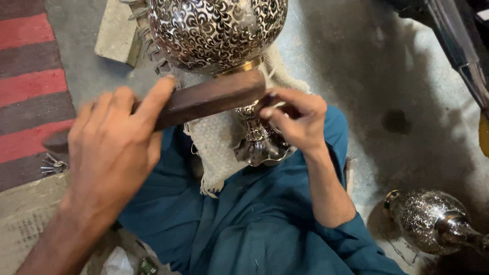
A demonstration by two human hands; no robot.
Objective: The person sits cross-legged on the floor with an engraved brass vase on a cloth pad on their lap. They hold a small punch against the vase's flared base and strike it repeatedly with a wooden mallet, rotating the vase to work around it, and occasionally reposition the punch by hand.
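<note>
A large silver vase (214,30) with engraved scrollwork lies across my lap on a white woven cloth (216,137). Its brass ring and narrow foot (260,145) point toward me. My left hand (114,147) grips a dark wooden bar (214,99), which lies across the vase's neck just below the brass ring. My right hand (298,119) is pinched around a small dark tool (289,109), with its fingertips against the neck beside the end of the bar. The tool's tip is hidden by my fingers. My lap is covered by teal clothing (254,224).
A second engraved silver vase (430,219) lies on the floor at the lower right. A bunch of keys (53,165) rests by a red and dark striped rug (30,86) on the left. A stone block (116,30) sits at the top left. Metal bars (458,46) cross the top right.
</note>
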